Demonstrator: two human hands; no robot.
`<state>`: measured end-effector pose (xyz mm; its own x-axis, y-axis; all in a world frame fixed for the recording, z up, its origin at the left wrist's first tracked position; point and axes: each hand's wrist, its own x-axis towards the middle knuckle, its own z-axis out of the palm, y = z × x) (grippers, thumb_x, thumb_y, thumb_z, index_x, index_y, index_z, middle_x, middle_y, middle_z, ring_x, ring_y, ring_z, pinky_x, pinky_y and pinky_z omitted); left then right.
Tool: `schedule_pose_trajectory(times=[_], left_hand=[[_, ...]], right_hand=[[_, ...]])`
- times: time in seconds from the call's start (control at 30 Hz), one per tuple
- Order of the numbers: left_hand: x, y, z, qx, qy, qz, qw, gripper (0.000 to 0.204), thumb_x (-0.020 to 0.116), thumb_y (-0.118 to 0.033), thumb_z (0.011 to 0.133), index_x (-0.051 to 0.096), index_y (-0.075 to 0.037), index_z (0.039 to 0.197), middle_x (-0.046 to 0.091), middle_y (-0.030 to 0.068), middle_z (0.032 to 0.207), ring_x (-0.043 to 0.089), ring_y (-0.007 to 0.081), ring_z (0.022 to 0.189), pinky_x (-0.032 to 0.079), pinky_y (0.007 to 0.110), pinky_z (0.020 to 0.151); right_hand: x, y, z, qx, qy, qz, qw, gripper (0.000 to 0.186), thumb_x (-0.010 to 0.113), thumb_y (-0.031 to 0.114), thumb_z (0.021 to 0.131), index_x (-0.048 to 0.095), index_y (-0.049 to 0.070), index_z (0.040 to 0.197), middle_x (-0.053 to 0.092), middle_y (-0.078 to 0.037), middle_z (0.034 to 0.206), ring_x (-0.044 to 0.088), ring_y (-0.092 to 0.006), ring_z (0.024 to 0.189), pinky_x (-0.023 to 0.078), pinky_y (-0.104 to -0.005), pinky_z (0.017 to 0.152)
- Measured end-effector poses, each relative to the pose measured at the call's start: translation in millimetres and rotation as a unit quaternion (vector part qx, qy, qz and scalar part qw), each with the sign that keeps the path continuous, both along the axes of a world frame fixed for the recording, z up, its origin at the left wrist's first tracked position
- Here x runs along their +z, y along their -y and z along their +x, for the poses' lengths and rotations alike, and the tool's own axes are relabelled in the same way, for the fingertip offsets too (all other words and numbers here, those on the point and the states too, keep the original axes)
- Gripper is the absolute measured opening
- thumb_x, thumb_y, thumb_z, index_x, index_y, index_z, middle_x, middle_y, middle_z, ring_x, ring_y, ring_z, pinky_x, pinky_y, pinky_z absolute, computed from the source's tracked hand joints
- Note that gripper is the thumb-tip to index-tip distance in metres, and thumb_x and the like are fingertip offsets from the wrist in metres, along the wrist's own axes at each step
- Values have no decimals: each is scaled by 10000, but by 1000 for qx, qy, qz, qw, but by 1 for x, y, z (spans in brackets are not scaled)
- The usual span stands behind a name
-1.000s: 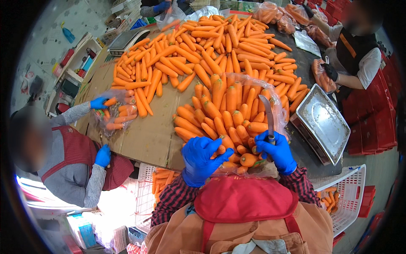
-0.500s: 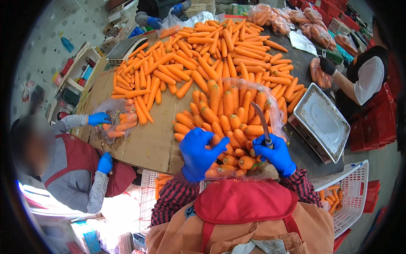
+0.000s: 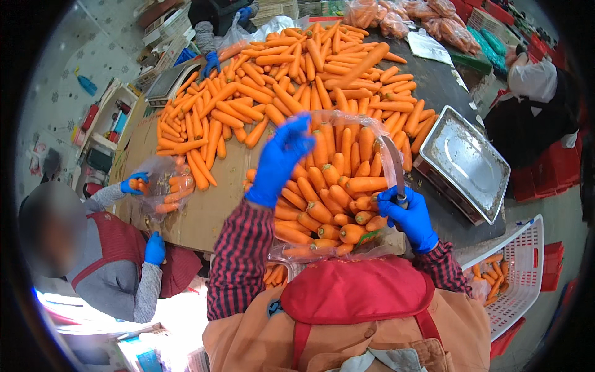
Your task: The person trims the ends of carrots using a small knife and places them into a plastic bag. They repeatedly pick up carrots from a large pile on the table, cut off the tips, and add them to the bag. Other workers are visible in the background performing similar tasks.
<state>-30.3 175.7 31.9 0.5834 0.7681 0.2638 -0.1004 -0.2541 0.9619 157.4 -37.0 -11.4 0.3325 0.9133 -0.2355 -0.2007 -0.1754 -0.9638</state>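
Note:
My right hand [image 3: 410,222], in a blue glove, is closed round the handle of a knife with a curved blade [image 3: 392,162]. The blade points up and away. My left hand [image 3: 284,158], also gloved, is raised over the near carrots; its slightly blurred fingers are apart, with nothing seen in them. Below both hands lies a clear plastic bag [image 3: 378,127], spread open and full of carrots [image 3: 323,208]. Beyond it, loose carrots [image 3: 266,93] form a broad heap. One large carrot [image 3: 367,66] slants over the heap's far right; whether it touches the heap I cannot tell.
A scale with a metal tray [image 3: 465,162] stands to the right, above a white crate [image 3: 524,273] holding carrots. At left, a co-worker [image 3: 121,248] handles a small bag of carrots [image 3: 170,186]. Filled bags [image 3: 449,34] lie at the far right. Another person works at the far side.
My left hand has moved up and away over the carrots. The slanting large carrot has appeared above the heap. My right hand still grips the knife. The person at right has turned and bent away.

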Motion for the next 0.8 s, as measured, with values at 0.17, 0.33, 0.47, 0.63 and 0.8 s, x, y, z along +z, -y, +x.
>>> schedule_pose_trajectory(times=[0.17,0.33,0.47,0.63,0.8], left_hand=[[-88,40,-49,-94,-409,52,906,514,723,-300,786,534,-61,1200,625,125,1035,617,213,914,503,331,774],[-106,67,-57,-44,-363,34,930,547,770,-195,734,504,-67,1194,606,77,993,587,150,891,495,301,742],[-80,67,-58,60,-159,-47,984,442,732,-166,755,523,-55,1128,585,72,976,581,180,879,504,323,738],[-51,52,-74,116,101,-263,952,279,616,-167,841,548,-53,1087,587,92,970,590,222,847,509,351,731],[-71,60,-69,43,201,-470,858,306,597,-320,860,595,-47,1000,583,82,795,568,221,737,476,373,656]], right_hand=[[-14,2,2,4,-5,-19,1000,155,674,84,825,639,31,966,640,-27,842,600,-93,685,472,-220,519],[-26,-5,-3,4,-13,-19,1000,137,668,91,831,635,37,953,631,-21,811,583,-86,642,469,-221,518],[-26,-4,0,7,-20,-4,1000,138,673,104,833,636,43,952,626,-15,794,580,-85,627,471,-218,521],[-22,-1,-2,21,-11,-4,1000,152,671,105,835,639,44,970,630,-20,806,583,-86,637,470,-215,531],[5,-6,-11,70,-55,18,996,265,656,100,841,613,50,1098,635,-37,814,579,-85,636,457,-206,539]])
